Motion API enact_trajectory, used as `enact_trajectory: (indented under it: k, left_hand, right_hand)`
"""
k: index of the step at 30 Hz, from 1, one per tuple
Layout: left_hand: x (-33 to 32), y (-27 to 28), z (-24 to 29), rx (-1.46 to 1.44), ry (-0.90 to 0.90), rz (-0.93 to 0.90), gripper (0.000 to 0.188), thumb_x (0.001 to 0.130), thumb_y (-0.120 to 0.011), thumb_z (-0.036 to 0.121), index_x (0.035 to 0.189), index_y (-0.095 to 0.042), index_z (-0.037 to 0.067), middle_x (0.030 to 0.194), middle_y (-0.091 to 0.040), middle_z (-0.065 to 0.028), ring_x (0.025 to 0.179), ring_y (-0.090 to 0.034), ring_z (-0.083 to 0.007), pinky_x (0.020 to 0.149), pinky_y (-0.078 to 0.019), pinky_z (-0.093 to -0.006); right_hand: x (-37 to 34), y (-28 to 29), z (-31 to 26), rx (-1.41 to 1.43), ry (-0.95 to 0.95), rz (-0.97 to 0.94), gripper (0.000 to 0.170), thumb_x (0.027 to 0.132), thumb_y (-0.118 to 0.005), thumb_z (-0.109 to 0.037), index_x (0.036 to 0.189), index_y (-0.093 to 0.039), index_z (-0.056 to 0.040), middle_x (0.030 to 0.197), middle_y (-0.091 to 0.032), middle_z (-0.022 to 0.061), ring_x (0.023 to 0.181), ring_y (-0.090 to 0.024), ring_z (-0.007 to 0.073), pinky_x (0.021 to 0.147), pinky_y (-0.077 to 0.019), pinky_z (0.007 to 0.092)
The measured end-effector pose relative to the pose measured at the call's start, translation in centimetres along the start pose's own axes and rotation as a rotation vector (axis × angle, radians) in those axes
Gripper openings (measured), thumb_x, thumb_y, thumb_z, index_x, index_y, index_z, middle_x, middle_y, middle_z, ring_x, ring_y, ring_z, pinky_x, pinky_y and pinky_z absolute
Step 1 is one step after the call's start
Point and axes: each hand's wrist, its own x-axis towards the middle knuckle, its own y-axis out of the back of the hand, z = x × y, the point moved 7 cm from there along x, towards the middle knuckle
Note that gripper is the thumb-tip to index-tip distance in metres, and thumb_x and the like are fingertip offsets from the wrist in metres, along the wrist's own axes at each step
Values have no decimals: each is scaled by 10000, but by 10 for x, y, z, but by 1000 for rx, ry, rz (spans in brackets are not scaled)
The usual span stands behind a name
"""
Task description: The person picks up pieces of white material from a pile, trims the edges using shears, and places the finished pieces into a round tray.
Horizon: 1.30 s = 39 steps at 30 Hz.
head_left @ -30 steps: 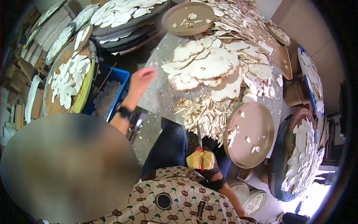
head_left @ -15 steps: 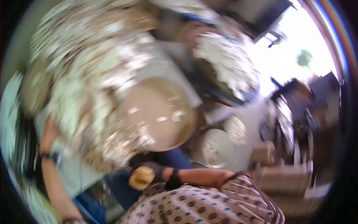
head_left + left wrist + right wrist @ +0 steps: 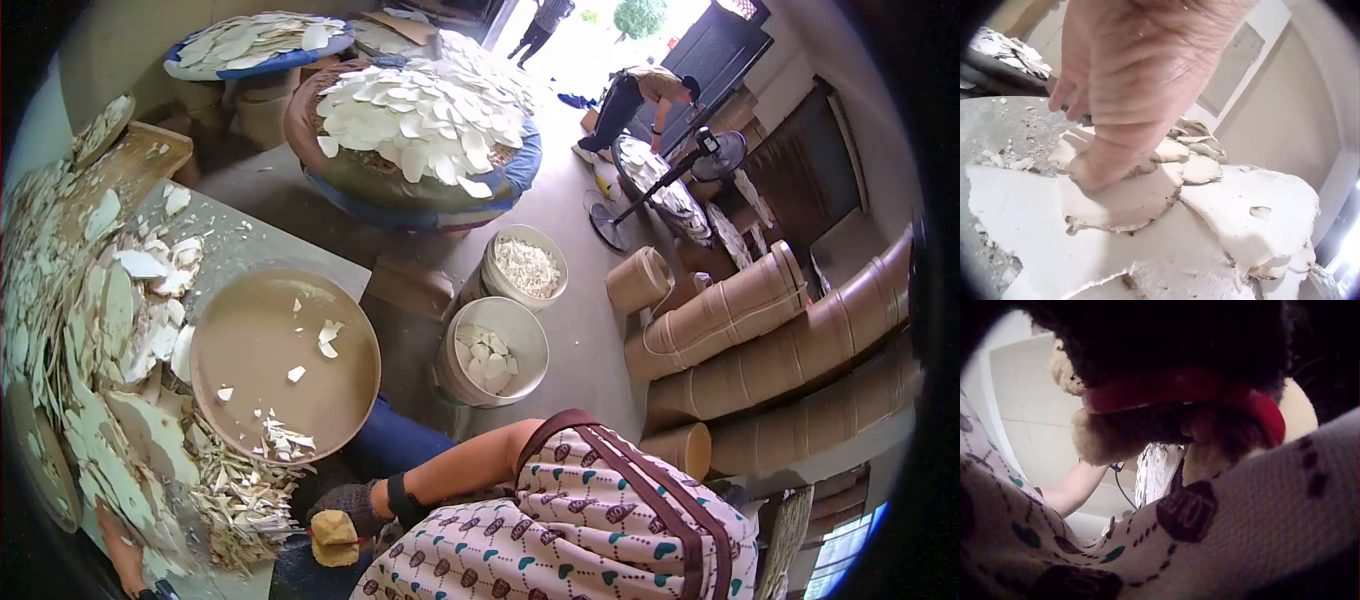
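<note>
My left hand (image 3: 120, 552) is at the lower left in the head view, beside a heap of flat white slices (image 3: 150, 425) with brown rims. In the left wrist view its thumb touches a thin slice (image 3: 1122, 203) lying on others, while two fingertips show straight beyond it. My right hand (image 3: 348, 503), in a dark knitted glove, stays close to my lap. It grips scissors with red handles (image 3: 1160, 390) and yellow foam padding (image 3: 334, 538). Most of the blades are hidden. Slivers of trimmings (image 3: 240, 490) are piled just past the right hand.
A round brown tray (image 3: 270, 350) with a few scraps stands on the table's corner. Two buckets (image 3: 495, 395) of white pieces are on the floor. A wide round stack of slices (image 3: 410, 125) stands behind, with a fan (image 3: 720, 155) and a bending person (image 3: 640, 100) farther off.
The head view has swung right, bringing the doorway, the bending person and the buckets into sight. My left hand has gone from above the table down to the slices; the right still grips the scissors.
</note>
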Motion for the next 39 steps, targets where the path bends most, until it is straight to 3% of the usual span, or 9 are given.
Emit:
enact_trajectory:
  k: [6, 10, 13, 18, 24, 29, 33, 36, 39]
  left_hand:
    - [17, -21, -27, -549, -63, 35, 619, 821, -354, -40, 1397, -182, 105, 1412, -226, -133, 1272, -280, -290, 1037, -255, -385]
    - [12, -18, -66, -211, 54, 162, 505, 864, -365, 5, 1357, -265, 49, 1363, -299, -143, 1250, -309, -293, 1020, -274, -394]
    - [7, -9, -76, -37, 97, 267, 415, 885, -378, 35, 1298, -348, 1, 1293, -375, -145, 1196, -360, -280, 990, -302, -386]
    - [-27, 30, -62, -56, 110, 544, 360, 880, -420, 45, 1236, -400, -10, 1169, -447, -136, 1069, -432, -243, 903, -359, -349]
    - [-80, 71, 17, -361, 31, 778, 298, 874, -470, 57, 1161, -463, -23, 1021, -533, -126, 916, -519, -199, 799, -428, -304]
    - [-95, 55, 75, -911, -32, 596, 251, 869, -511, 67, 1099, -515, -34, 898, -605, -117, 788, -591, -163, 712, -486, -267]
    - [-109, 22, 130, -1580, 200, 261, 436, 760, -579, 0, 1176, -450, -6, 1123, -516, -161, 966, -529, -249, 803, -472, -325]
    - [-115, 21, 182, -1398, 155, 336, 363, 771, -561, -11, 1123, -473, -32, 1062, -535, -155, 946, -527, -222, 776, -468, -326]
    - [-124, 17, 191, -1328, 127, 373, 404, 783, -568, 19, 1165, -444, -30, 1123, -509, -158, 986, -517, -235, 802, -467, -334]
  right_hand:
    - [11, -15, 18, 199, 31, -8, 265, 696, -636, -245, 886, -619, -62, 863, -628, 143, 805, -599, 293, 723, -479, 356]
    - [12, -14, 9, 267, 99, -15, 202, 733, -591, -268, 745, -589, -66, 730, -564, 111, 669, -533, 242, 619, -431, 339]
    - [2, -6, -10, 350, 202, 55, 368, 805, -500, -311, 532, -534, -67, 529, -460, 68, 484, -419, 193, 456, -350, 330]
    - [14, -17, 21, 371, -50, -15, 257, 757, -580, -262, 642, -632, -38, 647, -590, 110, 561, -514, 237, 550, -442, 347]
    - [-7, 7, 0, 46, -7, 44, 202, 733, -671, -253, 851, -645, -91, 854, -625, 78, 772, -574, 183, 720, -468, 297]
    - [-11, 8, -3, 206, -92, 39, 190, 738, -659, -241, 815, -631, -70, 839, -620, 90, 745, -572, 189, 701, -470, 317]
    - [0, 7, 11, -219, 87, 151, 278, 706, -609, -297, 818, -639, -44, 826, -633, 167, 743, -601, 311, 668, -478, 363]
    - [-11, 13, 1, 28, 29, 113, 262, 715, -624, -305, 773, -645, -51, 764, -628, 114, 683, -588, 249, 631, -477, 349]
    - [-21, 18, -10, 230, -28, 85, 259, 720, -635, -315, 736, -651, -57, 715, -626, 76, 634, -579, 202, 601, -477, 338]
